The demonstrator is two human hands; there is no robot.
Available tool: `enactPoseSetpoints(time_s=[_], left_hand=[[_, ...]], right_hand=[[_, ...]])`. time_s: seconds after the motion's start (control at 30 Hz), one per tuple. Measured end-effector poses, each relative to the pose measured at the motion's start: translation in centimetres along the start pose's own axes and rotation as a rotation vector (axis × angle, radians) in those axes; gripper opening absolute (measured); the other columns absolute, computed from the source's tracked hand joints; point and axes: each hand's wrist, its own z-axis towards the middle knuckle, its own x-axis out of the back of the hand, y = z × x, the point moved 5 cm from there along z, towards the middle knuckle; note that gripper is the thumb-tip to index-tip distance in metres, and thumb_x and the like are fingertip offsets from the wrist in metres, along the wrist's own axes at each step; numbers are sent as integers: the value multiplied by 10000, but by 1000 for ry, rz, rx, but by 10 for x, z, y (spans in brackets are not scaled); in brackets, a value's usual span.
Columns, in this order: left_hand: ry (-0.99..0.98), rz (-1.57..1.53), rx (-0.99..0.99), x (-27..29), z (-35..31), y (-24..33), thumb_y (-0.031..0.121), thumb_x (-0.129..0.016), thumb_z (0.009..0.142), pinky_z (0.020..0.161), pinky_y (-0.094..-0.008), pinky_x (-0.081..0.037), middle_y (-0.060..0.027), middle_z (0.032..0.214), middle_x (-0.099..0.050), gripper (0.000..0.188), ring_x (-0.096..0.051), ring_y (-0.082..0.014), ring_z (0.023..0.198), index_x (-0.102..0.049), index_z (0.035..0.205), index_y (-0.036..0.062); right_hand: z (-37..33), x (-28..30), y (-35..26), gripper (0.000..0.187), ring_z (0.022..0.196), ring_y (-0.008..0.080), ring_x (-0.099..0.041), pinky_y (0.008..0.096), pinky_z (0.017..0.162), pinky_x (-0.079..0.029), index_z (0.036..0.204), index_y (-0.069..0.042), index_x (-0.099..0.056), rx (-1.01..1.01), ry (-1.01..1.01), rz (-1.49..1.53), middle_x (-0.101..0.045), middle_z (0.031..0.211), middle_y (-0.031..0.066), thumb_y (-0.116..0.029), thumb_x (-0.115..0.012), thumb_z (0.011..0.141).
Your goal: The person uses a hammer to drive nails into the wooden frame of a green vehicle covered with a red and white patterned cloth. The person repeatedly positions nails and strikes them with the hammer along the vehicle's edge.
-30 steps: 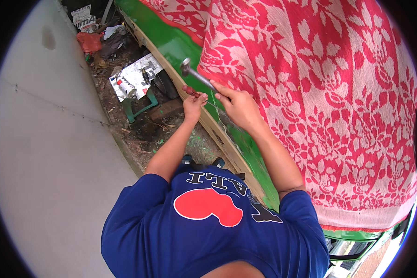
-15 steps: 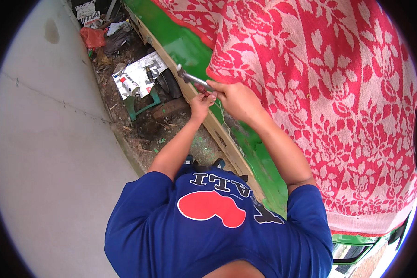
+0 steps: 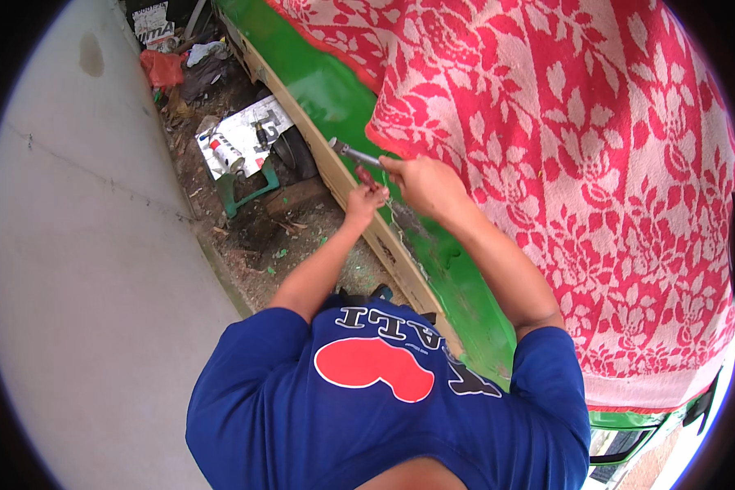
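My right hand (image 3: 433,186) is closed around the handle of a metal hammer (image 3: 353,153), whose head points up and to the left. Just below the hammer, my left hand (image 3: 364,201) grips a narrow dark-red tool (image 3: 366,176); its exact kind is hard to make out. Both hands are over the lower edge of a green vehicle panel (image 3: 331,94). A beige strip (image 3: 314,147) runs along that edge. Beside my hands, the panel has a rough, greyish patch (image 3: 408,220) with peeling, ragged paint.
A red and pink floral cloth (image 3: 563,163) drapes over the vehicle at right. Left stands a pale wall (image 3: 90,269). Between wall and vehicle, a green stool (image 3: 253,192) is beside a printed sheet bearing a spray can (image 3: 224,153), near a tyre (image 3: 296,155) and rubbish (image 3: 163,69).
Both hands have shifted slightly right, the left also downward. The hammer has moved right and down with my right hand, and more of the red tool shows.
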Motion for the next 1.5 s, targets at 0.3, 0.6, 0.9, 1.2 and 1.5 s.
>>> enactPoseSetpoints(time_s=[0.3,0.6,0.9,1.2,1.5], left_hand=[[135,-10,-75,26,-2,27,138,-663,974,825,-357,-614,-136,1026,-721,167,-722,-230,948,-641,1065,1],[232,-86,-71,42,10,31,163,-650,986,813,-347,-616,-154,1047,-715,210,-722,-244,943,-616,1102,-8],[199,-77,-37,41,18,33,211,-664,982,810,-359,-617,-172,1063,-708,245,-722,-252,951,-599,1107,11],[185,-90,-28,35,15,39,188,-658,983,796,-319,-606,-123,1019,-721,188,-717,-200,920,-630,1064,20],[195,-80,-6,32,18,40,194,-655,983,801,-343,-603,-108,1006,-718,177,-713,-204,941,-627,1036,28]], right_hand=[[-37,19,17,387,890,376,-696,429,814,-525,1353,-229,-623,-233,48,275,-698,982,231,-246,-624,967],[-52,9,38,384,1158,317,-658,373,987,-492,1358,-161,-616,-250,56,401,-667,1252,174,-220,-619,979],[-35,5,33,389,998,410,-663,462,870,-519,1344,-187,-625,-129,147,454,-678,1061,243,-245,-608,960],[27,19,-29,357,861,393,-688,486,772,-533,1290,-177,-668,18,46,186,-707,923,216,-276,-586,957],[58,-18,-22,382,826,384,-699,495,745,-549,1304,-228,-667,108,-60,-94,-707,892,212,-222,-572,934]])
